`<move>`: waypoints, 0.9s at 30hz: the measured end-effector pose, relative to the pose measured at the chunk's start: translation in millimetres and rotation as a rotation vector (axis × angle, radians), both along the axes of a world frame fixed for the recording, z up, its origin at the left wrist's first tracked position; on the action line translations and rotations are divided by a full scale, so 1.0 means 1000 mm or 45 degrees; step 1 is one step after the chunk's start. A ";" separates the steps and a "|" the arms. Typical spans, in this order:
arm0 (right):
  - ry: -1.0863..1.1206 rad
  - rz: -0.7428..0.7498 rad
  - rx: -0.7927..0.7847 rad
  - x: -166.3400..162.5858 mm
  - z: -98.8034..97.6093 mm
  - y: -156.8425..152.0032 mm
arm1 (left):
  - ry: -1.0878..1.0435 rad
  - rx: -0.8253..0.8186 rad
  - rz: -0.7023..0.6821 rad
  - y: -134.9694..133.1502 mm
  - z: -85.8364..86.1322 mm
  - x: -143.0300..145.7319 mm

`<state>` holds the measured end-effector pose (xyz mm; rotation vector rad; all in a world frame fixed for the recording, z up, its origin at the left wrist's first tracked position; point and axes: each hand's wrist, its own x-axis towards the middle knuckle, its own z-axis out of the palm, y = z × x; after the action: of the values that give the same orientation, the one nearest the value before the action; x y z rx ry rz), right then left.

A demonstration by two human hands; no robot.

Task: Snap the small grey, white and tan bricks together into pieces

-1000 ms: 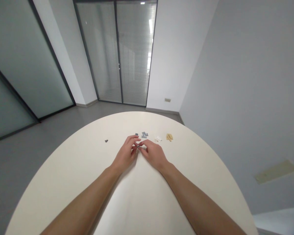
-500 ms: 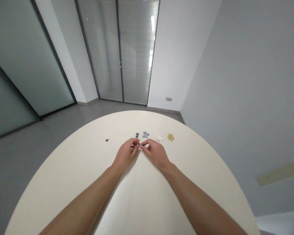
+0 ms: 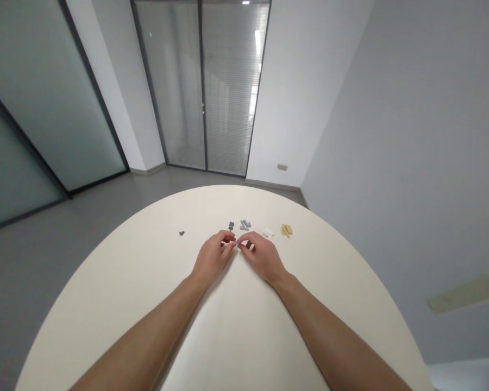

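Note:
Over the table, my left hand (image 3: 212, 255) and my right hand (image 3: 263, 256) meet fingertip to fingertip. Both are closed in a pinch on one small grey piece (image 3: 237, 243), mostly covered by the fingers; its exact kind is too small to make out. Just beyond the left fingertips lie dark grey pieces (image 3: 231, 224). Several lighter grey bar-like pieces (image 3: 245, 225) sit beyond the gap between the hands. White pieces (image 3: 269, 232) are past my right knuckles, and a cluster of tan pieces (image 3: 286, 230) lies farther right.
A tiny dark piece (image 3: 181, 233) rests apart on the left of the round white table (image 3: 236, 336). Behind the table are a glass partition with blinds (image 3: 228, 108) and a white wall with an outlet (image 3: 282, 167). A grey wall runs along the right.
The view has shifted slightly, so the table and pieces appear a little farther right. Both hands keep their pinch on the grey piece, which shows less between the fingertips.

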<state>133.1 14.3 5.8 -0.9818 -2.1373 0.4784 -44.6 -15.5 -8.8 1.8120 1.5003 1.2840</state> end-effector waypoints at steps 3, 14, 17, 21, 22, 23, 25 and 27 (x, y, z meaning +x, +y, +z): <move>0.002 -0.001 0.000 0.000 -0.001 0.000 | 0.047 0.005 0.036 0.001 -0.001 -0.001; 0.015 0.002 -0.017 0.002 -0.003 0.002 | 0.070 0.017 -0.010 0.003 -0.005 -0.001; 0.035 0.004 -0.028 0.001 -0.003 0.002 | 0.076 -0.012 -0.028 0.003 -0.005 -0.001; 0.036 -0.003 -0.066 0.001 -0.003 0.001 | 0.063 -0.036 -0.016 0.004 -0.004 0.000; 0.032 -0.007 -0.075 0.001 -0.003 0.001 | 0.067 -0.041 -0.010 0.005 -0.003 0.000; 0.025 -0.014 -0.081 0.001 -0.003 0.001 | 0.078 -0.047 0.000 0.004 -0.003 0.000; 0.004 -0.034 -0.085 0.001 -0.002 0.001 | 0.122 -0.070 0.021 0.003 -0.001 0.000; -0.034 -0.057 -0.081 0.001 -0.002 0.001 | 0.169 -0.103 0.047 0.002 0.002 0.000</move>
<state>134.5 15.0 4.2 -1.0745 -2.1306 0.5168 -44.8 -13.3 -7.0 1.8569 1.6388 1.1223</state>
